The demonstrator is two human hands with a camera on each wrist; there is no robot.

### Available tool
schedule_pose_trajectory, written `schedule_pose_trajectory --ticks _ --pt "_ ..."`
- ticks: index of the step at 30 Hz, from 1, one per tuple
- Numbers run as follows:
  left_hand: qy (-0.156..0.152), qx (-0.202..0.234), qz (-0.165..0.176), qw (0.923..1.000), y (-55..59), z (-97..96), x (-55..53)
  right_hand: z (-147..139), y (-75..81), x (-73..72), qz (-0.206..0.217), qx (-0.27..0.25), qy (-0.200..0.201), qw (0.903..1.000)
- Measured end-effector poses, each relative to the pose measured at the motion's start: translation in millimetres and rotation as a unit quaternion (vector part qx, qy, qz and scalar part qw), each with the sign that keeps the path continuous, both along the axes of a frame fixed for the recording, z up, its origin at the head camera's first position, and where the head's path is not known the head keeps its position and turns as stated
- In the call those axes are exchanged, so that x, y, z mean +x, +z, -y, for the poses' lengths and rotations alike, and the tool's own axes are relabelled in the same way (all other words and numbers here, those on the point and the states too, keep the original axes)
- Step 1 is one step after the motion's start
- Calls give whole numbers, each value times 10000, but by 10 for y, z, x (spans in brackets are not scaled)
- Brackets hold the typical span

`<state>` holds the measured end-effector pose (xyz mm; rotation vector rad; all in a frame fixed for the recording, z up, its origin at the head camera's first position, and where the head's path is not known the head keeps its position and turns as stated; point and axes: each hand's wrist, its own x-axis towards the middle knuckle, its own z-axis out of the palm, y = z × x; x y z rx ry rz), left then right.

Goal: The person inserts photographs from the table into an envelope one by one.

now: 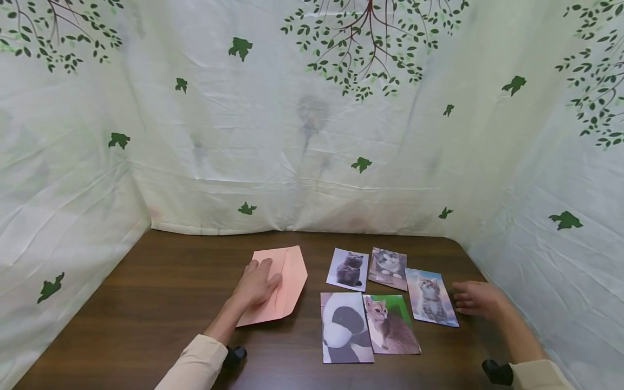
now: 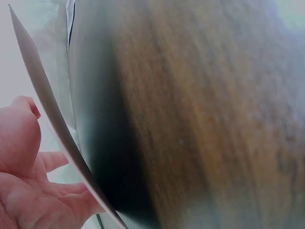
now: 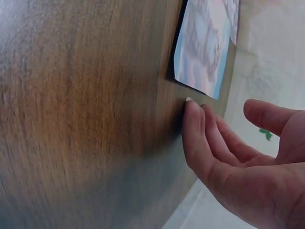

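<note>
A pink envelope (image 1: 292,276) with its pointed flap facing right lies at the left-centre of the table. My left hand (image 1: 257,285) rests on top of it, fingers fairly straight and spread across the paper. In the left wrist view the envelope (image 2: 62,129) shows edge-on, its near side lifted over a dark shadow, with the palm and fingers of the left hand (image 2: 38,181) against its upper face. On the right, my right hand (image 1: 480,300) is beside a photo of a striped kitten (image 1: 430,298). Its fingers bend loosely near the photo's edge in the right wrist view and hold nothing.
Left of the kitten photo lie more pictures: a grey cat (image 1: 348,269), a kitten with white paws (image 1: 388,268), a cat on a green background (image 1: 391,325) and a black-and-white picture (image 1: 346,327). A white leaf-print cloth (image 1: 292,189) surrounds the brown table (image 1: 170,287).
</note>
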<state>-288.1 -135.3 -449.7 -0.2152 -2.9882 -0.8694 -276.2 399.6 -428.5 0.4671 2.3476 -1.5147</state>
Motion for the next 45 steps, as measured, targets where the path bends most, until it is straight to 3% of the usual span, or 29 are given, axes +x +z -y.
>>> schedule_pose_trajectory --ticks 8,18,26,33,45 --pt "37 1 35 10000 -18 1 12 20 -22 -26 97 -37 154 9998" --pt "63 77 125 9999 -21 -7 7 9 -42 -27 135 -442 125 9989" --pt "129 138 227 9996 -1 -7 17 30 -40 -87 252 -419 94 9988" --pt "132 134 219 9996 -3 -2 31 15 -68 -90 146 -513 281 9982" --pt "82 84 77 9999 -16 6 29 44 -97 -112 -87 -380 -212 9990"
